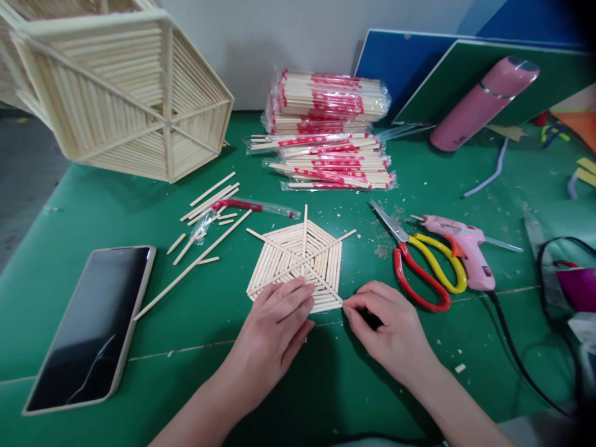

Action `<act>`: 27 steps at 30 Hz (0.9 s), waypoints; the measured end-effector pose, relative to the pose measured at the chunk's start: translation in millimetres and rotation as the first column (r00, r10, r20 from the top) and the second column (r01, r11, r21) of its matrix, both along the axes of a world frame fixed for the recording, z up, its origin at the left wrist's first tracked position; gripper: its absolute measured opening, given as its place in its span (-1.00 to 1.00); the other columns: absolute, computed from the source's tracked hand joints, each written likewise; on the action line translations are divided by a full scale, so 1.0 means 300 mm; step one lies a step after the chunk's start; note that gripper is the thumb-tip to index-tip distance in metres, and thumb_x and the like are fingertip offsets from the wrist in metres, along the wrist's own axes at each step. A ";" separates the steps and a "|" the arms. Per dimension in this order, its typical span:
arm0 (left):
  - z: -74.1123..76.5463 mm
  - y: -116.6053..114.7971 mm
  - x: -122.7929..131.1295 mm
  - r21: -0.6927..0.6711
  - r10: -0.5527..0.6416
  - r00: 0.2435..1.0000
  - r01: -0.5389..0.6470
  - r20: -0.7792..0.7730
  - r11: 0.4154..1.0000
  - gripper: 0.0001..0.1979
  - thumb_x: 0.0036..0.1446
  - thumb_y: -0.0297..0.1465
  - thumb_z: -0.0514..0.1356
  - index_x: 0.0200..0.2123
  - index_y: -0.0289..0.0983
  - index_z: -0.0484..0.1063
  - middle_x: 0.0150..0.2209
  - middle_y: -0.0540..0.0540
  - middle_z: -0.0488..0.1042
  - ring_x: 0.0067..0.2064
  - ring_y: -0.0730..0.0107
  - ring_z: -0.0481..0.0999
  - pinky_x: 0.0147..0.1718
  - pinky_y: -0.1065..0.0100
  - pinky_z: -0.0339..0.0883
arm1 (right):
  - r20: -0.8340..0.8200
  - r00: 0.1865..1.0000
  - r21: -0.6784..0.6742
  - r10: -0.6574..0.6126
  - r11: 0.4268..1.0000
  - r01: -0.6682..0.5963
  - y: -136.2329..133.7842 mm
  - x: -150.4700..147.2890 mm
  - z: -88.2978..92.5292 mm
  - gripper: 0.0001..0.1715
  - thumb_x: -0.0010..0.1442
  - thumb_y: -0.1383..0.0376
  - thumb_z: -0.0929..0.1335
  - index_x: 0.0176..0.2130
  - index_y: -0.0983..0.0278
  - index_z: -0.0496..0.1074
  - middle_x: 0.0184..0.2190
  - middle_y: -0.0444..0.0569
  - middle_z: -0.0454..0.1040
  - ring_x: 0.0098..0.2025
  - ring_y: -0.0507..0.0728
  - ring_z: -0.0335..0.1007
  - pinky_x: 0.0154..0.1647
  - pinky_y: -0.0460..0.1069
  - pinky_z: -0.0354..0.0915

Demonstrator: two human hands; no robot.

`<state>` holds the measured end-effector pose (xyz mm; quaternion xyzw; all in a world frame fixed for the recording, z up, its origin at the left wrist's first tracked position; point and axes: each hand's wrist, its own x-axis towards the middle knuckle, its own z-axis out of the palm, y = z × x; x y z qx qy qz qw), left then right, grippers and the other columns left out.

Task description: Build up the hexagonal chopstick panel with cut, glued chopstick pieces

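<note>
A flat hexagonal panel of glued chopsticks (298, 257) lies on the green table (93, 205), with three long sticks crossing it like spokes. My left hand (279, 323) rests flat on its near edge, fingers stretched out and pressing down. My right hand (386, 326) is beside the panel's near right corner, thumb and fingers pinched together at the tip of a stick there. What the pinch holds is too small to make out.
Red-and-yellow scissors (419, 261) and a pink glue gun (460, 245) with a black cord lie to the right. A phone (93, 323) lies at the left, loose sticks (209, 208) beyond it. Wrapped chopstick packs (326, 130), a pink flask (484, 102) and a large stick frame (116, 93) stand behind.
</note>
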<state>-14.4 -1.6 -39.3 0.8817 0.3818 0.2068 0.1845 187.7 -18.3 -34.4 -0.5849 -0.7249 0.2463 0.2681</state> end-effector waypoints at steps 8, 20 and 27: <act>0.001 0.002 0.003 0.023 -0.006 0.999 0.007 -0.032 1.000 -0.73 0.12 -0.49 0.03 -0.09 -0.29 0.31 -0.03 -0.16 0.40 0.04 0.24 0.30 -0.04 0.15 0.16 | -0.004 0.999 0.035 0.034 0.999 -0.034 -0.010 0.017 -0.005 -0.83 0.08 0.36 0.28 -0.36 0.25 0.48 -0.46 -0.05 0.39 -0.40 0.06 0.29 -0.37 -0.02 0.24; -0.006 -0.014 0.000 0.103 0.073 0.988 -0.088 0.137 0.991 -0.72 0.12 -0.48 0.05 -0.07 -0.22 0.31 0.00 -0.15 0.36 0.00 0.32 0.35 -0.02 0.20 0.20 | -0.156 0.987 0.119 -0.039 0.991 0.058 -0.026 0.021 -0.022 -0.83 0.09 0.33 0.27 -0.26 0.27 0.39 -0.48 -0.09 0.40 -0.44 0.03 0.30 -0.38 -0.05 0.26; 0.032 0.033 0.005 0.183 0.353 0.923 -0.378 0.155 0.908 -0.77 0.15 -0.44 -0.02 -0.17 -0.32 0.36 -0.07 -0.22 0.37 -0.02 0.27 0.35 -0.07 0.17 0.26 | -0.257 0.952 0.118 -0.165 0.973 0.200 -0.031 0.043 -0.023 -0.90 0.16 0.25 0.23 -0.33 0.25 0.20 -0.57 -0.19 0.28 -0.57 -0.03 0.20 -0.57 -0.14 0.19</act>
